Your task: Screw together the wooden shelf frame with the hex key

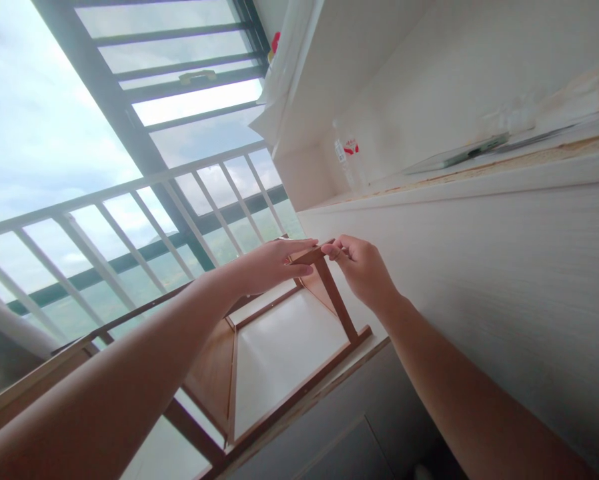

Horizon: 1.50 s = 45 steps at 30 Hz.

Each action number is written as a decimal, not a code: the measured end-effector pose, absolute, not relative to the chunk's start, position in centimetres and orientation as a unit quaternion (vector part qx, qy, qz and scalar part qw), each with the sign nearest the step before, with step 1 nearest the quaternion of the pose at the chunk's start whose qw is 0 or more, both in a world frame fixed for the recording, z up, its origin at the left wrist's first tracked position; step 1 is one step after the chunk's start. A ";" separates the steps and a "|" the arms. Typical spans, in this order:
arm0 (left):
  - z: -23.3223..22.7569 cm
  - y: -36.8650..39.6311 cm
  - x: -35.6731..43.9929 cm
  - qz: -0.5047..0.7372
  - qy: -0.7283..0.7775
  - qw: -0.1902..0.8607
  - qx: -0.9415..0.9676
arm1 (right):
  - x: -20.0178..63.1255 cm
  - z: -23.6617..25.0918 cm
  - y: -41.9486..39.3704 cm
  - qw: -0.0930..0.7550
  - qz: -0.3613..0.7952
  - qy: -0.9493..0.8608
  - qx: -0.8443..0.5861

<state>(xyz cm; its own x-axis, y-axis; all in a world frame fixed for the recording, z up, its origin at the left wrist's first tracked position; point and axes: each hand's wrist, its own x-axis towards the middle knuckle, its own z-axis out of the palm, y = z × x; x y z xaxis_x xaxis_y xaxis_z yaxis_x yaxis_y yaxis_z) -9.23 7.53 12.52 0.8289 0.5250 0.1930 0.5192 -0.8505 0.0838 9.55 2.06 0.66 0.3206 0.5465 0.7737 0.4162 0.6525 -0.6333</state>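
Both of my arms reach forward to the top corner of a brown wooden frame point(335, 301) with pale panels that stands against a white wall. My left hand point(274, 264) lies with fingers stretched out over the frame's top corner, touching it. My right hand point(360, 264) pinches the same corner with thumb and fingertips from the right. The view is strongly tilted.
A large window with a white railing point(129, 200) fills the left. A white ledge point(459, 175) runs along the wall on the right, with a clear plastic bottle point(347, 160) and a flat tablet-like object point(454, 155) on it. A white plastic bag point(284, 73) hangs above.
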 end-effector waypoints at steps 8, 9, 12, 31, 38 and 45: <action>13.2 6.7 -8.9 0.077 0.293 -0.016 0.953 | 9.8 -1.3 0.4 0.689 0.100 -0.541 -0.472; 13.2 6.7 -9.0 0.075 0.293 -0.016 0.953 | 9.9 -1.6 -0.1 0.680 0.109 -0.545 -0.477; 13.3 6.7 -9.2 0.073 0.298 -0.011 0.952 | 10.3 -2.1 -1.6 0.642 0.100 -0.594 -0.474; 12.2 4.9 -6.9 0.143 0.308 -0.152 0.928 | 11.5 -0.3 -1.6 0.616 -0.199 -0.657 -0.387; 12.2 4.6 -6.6 0.158 0.327 -0.121 0.924 | 12.5 -0.2 -1.0 0.593 -0.248 -0.614 -0.458; 12.0 5.0 -6.3 0.160 0.301 -0.143 0.929 | 12.4 -0.6 -0.5 0.540 -0.314 -0.621 -0.474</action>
